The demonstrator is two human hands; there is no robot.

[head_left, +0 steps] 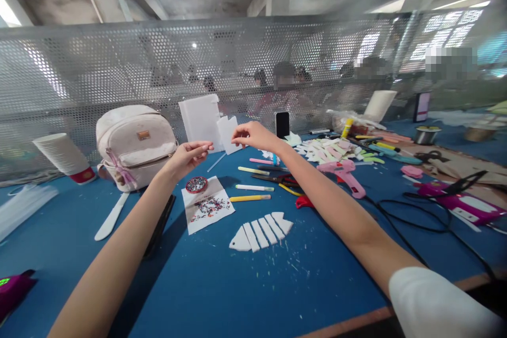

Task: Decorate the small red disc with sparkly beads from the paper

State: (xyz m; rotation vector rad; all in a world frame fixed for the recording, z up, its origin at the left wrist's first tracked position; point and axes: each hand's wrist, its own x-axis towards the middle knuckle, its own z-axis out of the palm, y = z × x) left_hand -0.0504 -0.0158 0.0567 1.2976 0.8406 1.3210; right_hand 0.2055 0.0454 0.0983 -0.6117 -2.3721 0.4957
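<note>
Head view: left grip (pixel 190 157) together; right grip (pixel 255 136), cannot tell; 6 white fish pieces (pixel 260 234).

No words, brands or numbers are showing legibly anywhere. The white backpack (pixel 129 166) is carrying a small brown plate (pixel 143 135) on its front, but any lettering on it is staying too small to read. The stack of paper cups (pixel 59 150) is wearing a red band (pixel 83 175) with a pale patch, whose print is not resolving. At the lower left, a purple device (pixel 18 296) is showing a lit green display (pixel 3 281), its characters blurring at the picture's edge.
</note>
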